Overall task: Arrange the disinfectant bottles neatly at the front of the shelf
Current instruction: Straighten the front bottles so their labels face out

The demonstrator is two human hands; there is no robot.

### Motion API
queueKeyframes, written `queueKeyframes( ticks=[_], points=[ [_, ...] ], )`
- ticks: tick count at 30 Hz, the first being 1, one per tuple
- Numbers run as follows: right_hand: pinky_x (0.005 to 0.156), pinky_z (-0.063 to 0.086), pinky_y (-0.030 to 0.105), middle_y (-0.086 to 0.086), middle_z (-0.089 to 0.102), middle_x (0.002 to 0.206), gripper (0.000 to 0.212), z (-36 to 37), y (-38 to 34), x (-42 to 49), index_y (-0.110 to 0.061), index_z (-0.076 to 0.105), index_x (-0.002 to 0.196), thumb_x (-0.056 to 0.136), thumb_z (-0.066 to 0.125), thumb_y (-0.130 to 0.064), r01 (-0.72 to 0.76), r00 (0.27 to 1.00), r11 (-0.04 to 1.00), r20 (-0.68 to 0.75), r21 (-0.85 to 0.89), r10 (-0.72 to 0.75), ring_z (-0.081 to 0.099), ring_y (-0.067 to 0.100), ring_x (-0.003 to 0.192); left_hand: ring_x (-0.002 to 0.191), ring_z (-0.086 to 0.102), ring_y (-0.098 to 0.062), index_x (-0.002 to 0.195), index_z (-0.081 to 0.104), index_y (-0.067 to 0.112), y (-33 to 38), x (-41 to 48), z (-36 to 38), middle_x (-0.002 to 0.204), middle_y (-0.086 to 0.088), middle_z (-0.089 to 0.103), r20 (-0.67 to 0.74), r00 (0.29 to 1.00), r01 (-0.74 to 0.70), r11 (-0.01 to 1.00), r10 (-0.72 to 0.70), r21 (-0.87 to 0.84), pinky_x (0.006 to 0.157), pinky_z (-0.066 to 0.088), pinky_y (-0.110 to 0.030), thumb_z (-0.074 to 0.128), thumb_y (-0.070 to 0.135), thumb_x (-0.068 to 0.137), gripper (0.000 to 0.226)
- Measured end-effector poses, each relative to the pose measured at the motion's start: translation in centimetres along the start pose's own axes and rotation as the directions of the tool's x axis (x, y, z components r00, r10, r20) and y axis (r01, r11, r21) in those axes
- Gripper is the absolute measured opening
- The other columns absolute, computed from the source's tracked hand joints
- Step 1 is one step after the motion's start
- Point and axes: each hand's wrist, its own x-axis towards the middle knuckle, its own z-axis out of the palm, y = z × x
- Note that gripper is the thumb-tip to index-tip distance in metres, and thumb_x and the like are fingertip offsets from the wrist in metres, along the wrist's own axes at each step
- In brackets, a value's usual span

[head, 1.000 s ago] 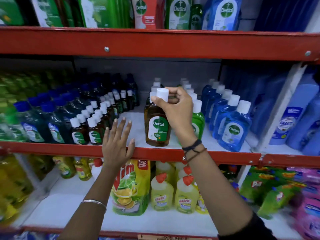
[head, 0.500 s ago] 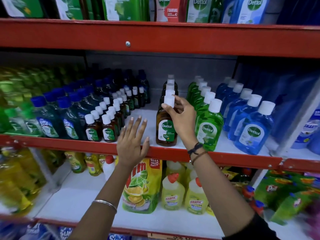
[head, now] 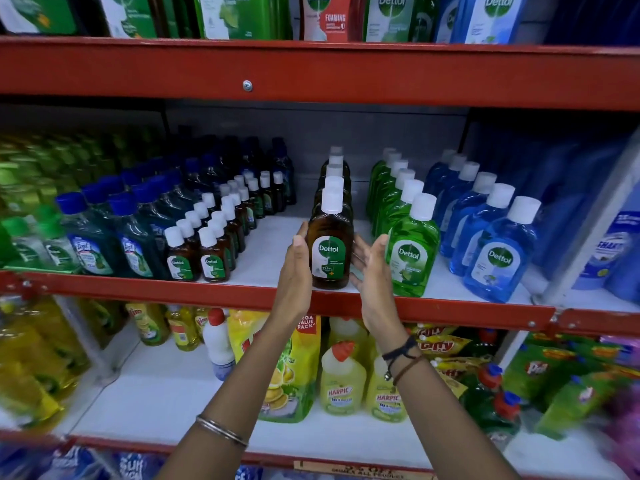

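The brown Dettol bottle (head: 330,249) stands upright at the front edge of the red shelf (head: 138,289), heading its row, with the left hand (head: 294,268) and right hand (head: 369,268) flat-palmed, fingers extended, flanking its sides in an open grip.
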Motion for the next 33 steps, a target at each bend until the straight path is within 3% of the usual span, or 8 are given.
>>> queueKeyframes(
  ticks=[11, 17, 21, 23, 25, 27, 31, 33],
  points=[
    [0.104, 0.039, 0.032, 0.007, 0.051, 0.143, 0.07, -0.6, -0.5, 0.0, -0.019, 0.048, 0.136, 0.09, 0.018, -0.062, -0.011, 0.999, 1.0, 0.042, 0.01, 0.01, 0.048, 0.01, 0.118, 0.143, 0.037, -0.019, 0.107, 0.039, 0.082, 0.4, -0.1, -0.4, 0.155, 0.004, 0.039, 0.019, 1.0, -0.022, 0.999, 0.022, -0.042, 0.119, 0.03, -0.052, 0.022, 0.103, 0.057, 0.056],
    [0.112, 0.037, 0.041, 0.006, 0.05, 0.144, 0.084, -0.5, -0.6, 0.1, -0.024, 0.049, 0.135, 0.074, 0.023, -0.075, -0.007, 1.0, 0.999, 0.03, -0.034, 0.008, 0.045, 0.019, 0.133, 0.143, 0.037, -0.02, 0.11, 0.036, 0.082, 0.2, 0.0, -0.4, 0.155, 0.004, 0.039, 0.025, 1.0, -0.009, 1.0, 0.01, -0.02, 0.118, 0.032, -0.053, 0.021, 0.103, 0.057, 0.059],
    [0.109, 0.038, 0.034, -0.002, 0.05, 0.143, 0.094, -0.9, 0.0, -0.8, -0.028, 0.049, 0.135, 0.068, 0.028, -0.09, 0.153, 0.987, 0.984, -0.027, -0.092, -0.156, 0.046, 0.013, 0.132, 0.142, 0.03, -0.005, 0.137, 0.033, 0.053, 0.0, -1.0, 0.7, 0.155, 0.007, 0.033, -0.103, 0.976, -0.176, 0.975, 0.191, 0.139, 0.121, 0.026, -0.03, 0.018, 0.088, 0.08, 0.068],
    [0.108, 0.04, 0.029, -0.002, 0.052, 0.141, 0.079, -1.8, 0.3, -1.7, -0.025, 0.051, 0.133, 0.08, 0.031, -0.079, 0.319, 0.936, 0.942, -0.123, -0.105, -0.331, 0.048, 0.009, 0.13, 0.14, 0.032, -0.002, 0.142, 0.038, 0.032, 0.5, -2.3, 2.0, 0.151, 0.002, 0.038, -0.211, 0.911, -0.318, 0.928, 0.355, 0.193, 0.113, 0.026, -0.017, 0.02, 0.072, 0.093, 0.065],
    [0.106, 0.04, 0.021, -0.002, 0.053, 0.138, 0.067, -3.2, 0.4, -2.6, -0.018, 0.052, 0.132, 0.09, 0.03, -0.065, 0.456, 0.851, 0.883, -0.236, -0.113, -0.47, 0.048, 0.005, 0.129, 0.137, 0.037, -0.002, 0.139, 0.042, 0.029, 0.8, -3.5, 3.8, 0.143, 0.008, 0.044, -0.182, 0.879, -0.421, 0.897, 0.441, 0.137, 0.112, 0.03, -0.019, 0.021, 0.065, 0.097, 0.059],
    [0.105, 0.034, 0.014, -0.007, 0.047, 0.14, 0.07, -4.8, 0.7, -2.8, -0.017, 0.048, 0.136, 0.091, 0.026, -0.066, 0.499, 0.789, 0.845, -0.303, -0.191, -0.535, 0.04, 0.0, 0.132, 0.137, 0.039, -0.002, 0.137, 0.04, 0.043, 1.3, -4.2, 5.9, 0.143, 0.016, 0.043, -0.017, 0.916, -0.4, 0.916, 0.4, 0.037, 0.113, 0.034, -0.031, 0.019, 0.071, 0.095, 0.055],
    [0.12, 0.024, 0.038, -0.009, 0.028, 0.156, 0.077, -7.3, 0.8, -1.8, -0.034, 0.03, 0.145, 0.083, 0.02, -0.079, 0.338, 0.858, 0.916, -0.33, -0.217, -0.395, 0.023, 0.005, 0.144, 0.139, 0.033, 0.003, 0.138, 0.031, 0.053, 1.5, -3.1, 9.3, 0.146, 0.024, 0.036, 0.133, 0.967, -0.217, 0.976, 0.216, -0.006, 0.119, 0.03, -0.044, 0.014, 0.088, 0.081, 0.069],
    [0.113, 0.031, 0.021, -0.014, 0.03, 0.153, 0.087, -8.0, 0.5, -1.6, -0.038, 0.031, 0.143, 0.073, 0.021, -0.088, 0.292, 0.907, 0.943, -0.265, -0.16, -0.326, 0.031, -0.011, 0.134, 0.142, 0.031, 0.0, 0.139, 0.03, 0.052, 1.6, -2.0, 10.1, 0.152, 0.018, 0.034, 0.133, 0.984, -0.117, 0.993, 0.12, -0.03, 0.12, 0.027, -0.046, 0.014, 0.095, 0.072, 0.081]
  ],
)
